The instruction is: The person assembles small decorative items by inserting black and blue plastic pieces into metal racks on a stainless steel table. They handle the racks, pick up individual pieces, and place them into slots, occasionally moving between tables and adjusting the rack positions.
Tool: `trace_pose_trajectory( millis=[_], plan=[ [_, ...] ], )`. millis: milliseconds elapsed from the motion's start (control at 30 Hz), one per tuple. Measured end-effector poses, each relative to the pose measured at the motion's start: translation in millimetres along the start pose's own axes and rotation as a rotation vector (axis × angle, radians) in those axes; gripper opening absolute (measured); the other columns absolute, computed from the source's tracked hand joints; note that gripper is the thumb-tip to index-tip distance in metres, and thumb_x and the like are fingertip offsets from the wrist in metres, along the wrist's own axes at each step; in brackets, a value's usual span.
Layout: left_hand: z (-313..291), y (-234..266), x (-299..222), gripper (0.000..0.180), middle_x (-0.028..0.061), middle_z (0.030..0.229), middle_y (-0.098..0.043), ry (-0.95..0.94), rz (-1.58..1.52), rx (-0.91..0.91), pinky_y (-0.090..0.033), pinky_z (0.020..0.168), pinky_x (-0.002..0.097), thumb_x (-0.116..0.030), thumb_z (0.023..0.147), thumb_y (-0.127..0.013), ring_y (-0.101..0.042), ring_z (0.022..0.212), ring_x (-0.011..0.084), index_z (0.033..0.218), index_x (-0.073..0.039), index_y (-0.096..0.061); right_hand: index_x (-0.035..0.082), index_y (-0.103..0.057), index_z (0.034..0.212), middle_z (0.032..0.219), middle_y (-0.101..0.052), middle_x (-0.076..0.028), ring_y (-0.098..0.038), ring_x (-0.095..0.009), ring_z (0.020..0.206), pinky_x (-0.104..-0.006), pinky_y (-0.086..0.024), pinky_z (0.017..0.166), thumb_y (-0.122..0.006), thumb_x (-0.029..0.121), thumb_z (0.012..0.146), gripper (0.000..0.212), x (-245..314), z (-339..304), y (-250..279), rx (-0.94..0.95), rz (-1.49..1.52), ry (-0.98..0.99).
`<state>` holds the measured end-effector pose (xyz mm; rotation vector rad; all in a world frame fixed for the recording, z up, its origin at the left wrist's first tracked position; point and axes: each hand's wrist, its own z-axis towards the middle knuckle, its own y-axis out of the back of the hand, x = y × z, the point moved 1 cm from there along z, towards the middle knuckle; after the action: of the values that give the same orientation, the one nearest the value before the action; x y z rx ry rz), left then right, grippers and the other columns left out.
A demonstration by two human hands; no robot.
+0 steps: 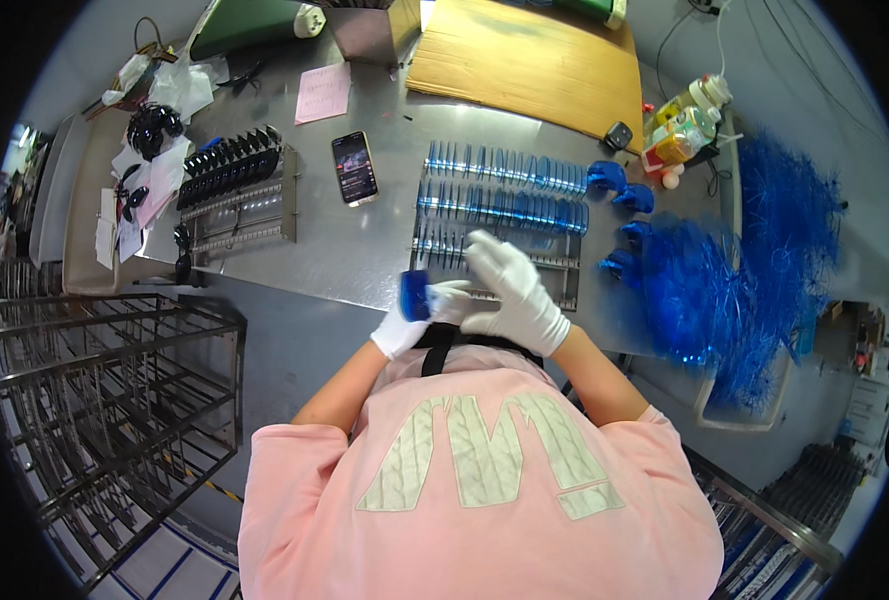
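Note:
A shiny blue curved lens (415, 295) is gripped in my left hand (396, 330), which wears a white glove, close to my body at the table's front edge. My right hand (516, 292), also gloved in white, is raised beside it with the fingers spread and nothing seen in them. Just beyond the hands lies a metal rack (564, 264). Rows of upright blue lenses (504, 207) fill its far part; the front row is filled only at its left side, partly behind my right hand.
Loose blue lenses (632, 197) lie right of the rack, beside a large heap of blue pieces (689, 290). At left stands a rack of black lenses (229, 178). A phone (354, 168), pink paper (322, 93), cardboard (529, 65) and bottles (679, 138) rest on the metal table (324, 262).

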<state>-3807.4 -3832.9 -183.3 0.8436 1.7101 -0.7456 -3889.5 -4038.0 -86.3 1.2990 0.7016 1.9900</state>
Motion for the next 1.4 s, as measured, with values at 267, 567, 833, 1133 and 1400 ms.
trace_pose_trajectory(
  millis=[267, 567, 833, 1133, 1400],
  plan=[
    [13.6, -50.2, -80.9, 0.041, 0.0152, 0.112, -0.073, 0.117, 0.519, 0.507, -0.052, 0.093, 0.0373, -0.026, 0.084, -0.077, -0.069, 0.104, 0.0262, 0.119, -0.007, -0.071, 0.013, -0.05, 0.141, 0.123, -0.061, -0.01, -0.066, -0.018, 0.103, -0.0352, -0.056, 0.095, -0.069, 0.001, 0.088, 0.057, 18.3, -35.1, 17.7, -0.137, 0.989, -0.708],
    [65.6, 20.6, -100.2, 0.084, 0.015, 0.152, -0.046, -0.744, 1.475, 0.375, -0.034, 0.115, 0.0461, -0.037, 0.076, -0.077, -0.043, 0.14, 0.035, 0.146, -0.004, -0.045, 0.012, -0.047, 0.136, 0.139, -0.049, -0.018, -0.06, -0.034, 0.119, -0.0402, -0.053, 0.099, -0.079, 0.0, 0.079, 0.067, -78.7, -52.2, -19.4, -0.285, 0.094, -0.198],
    [84.0, 30.8, -98.0, 0.08, 0.0195, 0.151, -0.046, -0.72, 1.342, 0.405, -0.037, 0.114, 0.0483, -0.036, 0.081, -0.075, -0.046, 0.137, 0.0379, 0.146, -0.001, -0.044, 0.016, -0.066, 0.116, 0.133, -0.053, -0.022, -0.064, -0.041, 0.103, -0.0459, -0.055, 0.089, -0.08, 0.007, 0.075, 0.044, -84.7, -34.3, -9.8, 0.017, 0.106, -0.106],
    [158.3, 145.0, -205.6, 0.037, 0.0185, 0.117, -0.069, -0.783, 1.188, -0.506, -0.053, 0.093, 0.0452, -0.011, 0.085, -0.073, -0.066, 0.107, 0.0374, 0.12, -0.003, -0.066, 0.021, -0.067, 0.123, 0.143, -0.05, -0.023, -0.066, -0.041, 0.105, -0.0442, -0.058, 0.088, -0.083, 0.006, 0.07, 0.058, -100.1, -88.1, 20.6, 0.021, -0.058, -0.239],
    [309.1, 277.6, -320.8, 0.05, 0.0224, 0.109, -0.069, -0.465, 1.415, -1.16, -0.052, 0.088, 0.0501, -0.047, 0.093, -0.064, -0.067, 0.101, 0.0402, 0.12, -0.005, -0.065, 0.008, -0.059, 0.134, 0.144, -0.053, -0.023, -0.06, -0.044, 0.119, -0.0443, -0.052, 0.1, -0.09, 0.01, 0.059, 0.08, -116.3, -122.8, 68.7, -0.108, -0.162, -0.311]
  ],
)
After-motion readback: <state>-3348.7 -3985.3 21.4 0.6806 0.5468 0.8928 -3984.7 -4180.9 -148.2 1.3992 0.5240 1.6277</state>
